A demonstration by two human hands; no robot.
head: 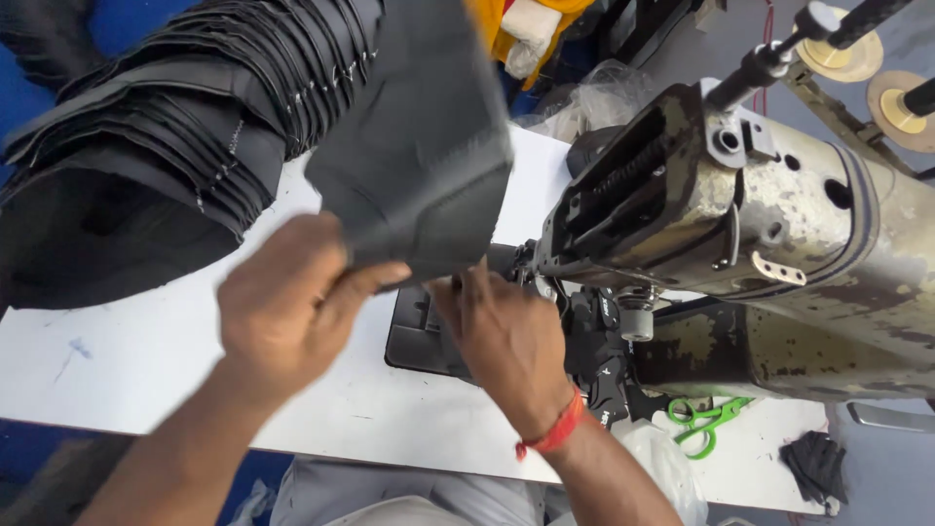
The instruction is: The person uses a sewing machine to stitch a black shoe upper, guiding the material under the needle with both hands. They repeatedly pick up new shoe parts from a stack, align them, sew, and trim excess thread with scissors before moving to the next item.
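My left hand [292,307] grips the lower edge of a dark grey cut piece of material [414,146], lifted and tilted above the white table [127,360]. My right hand [506,336], with a red thread band at the wrist, also touches the piece's lower edge, just left of the needle area of a worn industrial sewing machine [779,234]. Under both hands lies the machine's black bed plate [419,336]. A fanned stack of black cut pieces [166,146] fills the upper left of the table.
Green-handled scissors [706,421] lie at the table's front right under the machine arm, with a small black scrap [816,466] further right. Thread spool stands [847,54] rise at the upper right. Clear plastic [594,93] and yellow cloth [526,29] sit behind the table.
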